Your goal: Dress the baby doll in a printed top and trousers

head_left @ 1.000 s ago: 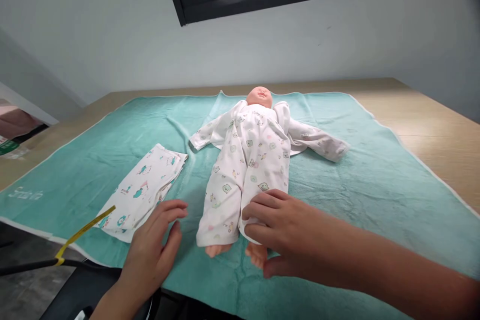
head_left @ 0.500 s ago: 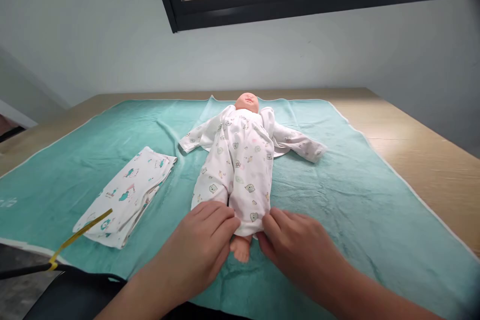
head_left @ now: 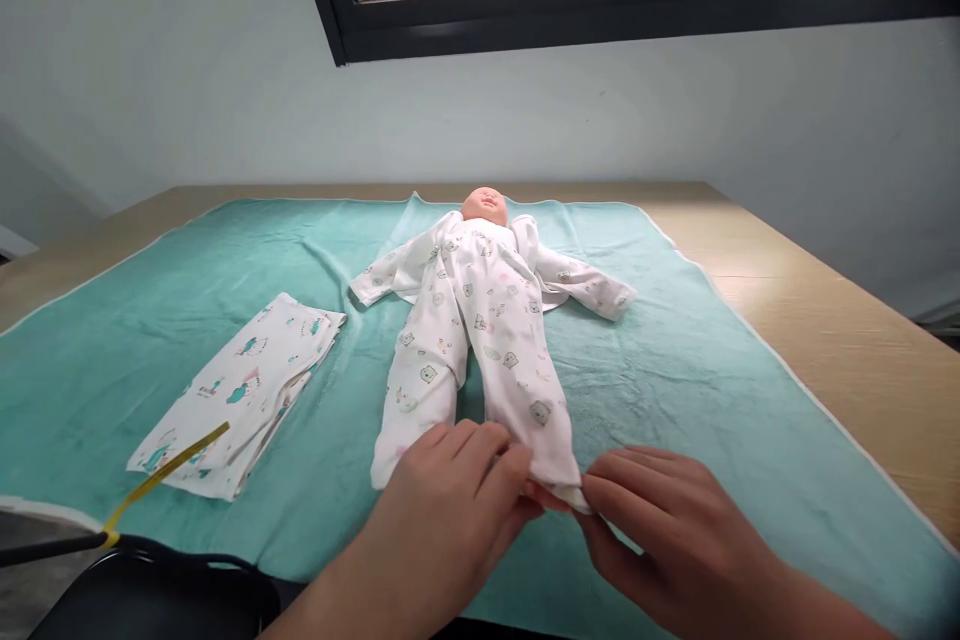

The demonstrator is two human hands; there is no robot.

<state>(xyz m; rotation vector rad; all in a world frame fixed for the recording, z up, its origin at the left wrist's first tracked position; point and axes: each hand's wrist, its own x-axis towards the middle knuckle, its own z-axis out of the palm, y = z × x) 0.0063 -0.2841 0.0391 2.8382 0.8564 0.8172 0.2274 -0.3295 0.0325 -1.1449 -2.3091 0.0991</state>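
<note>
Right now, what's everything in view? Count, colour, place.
doll: one, pinkish head, on towel
trousers: one pair, white print, on doll
long-sleeved top: one, white print, sleeves spread
folded cloth: one, white with teal print, left of doll
towel: one, teal, on table
table: one, light wood, below wall
cable: one, black, lower left
strip: one, yellow, around cable
window frame: one, black, top
wall: pale grey, behind table
left hand: one, bare, near cuff
right hand: one, bare, pinching cuff
</note>
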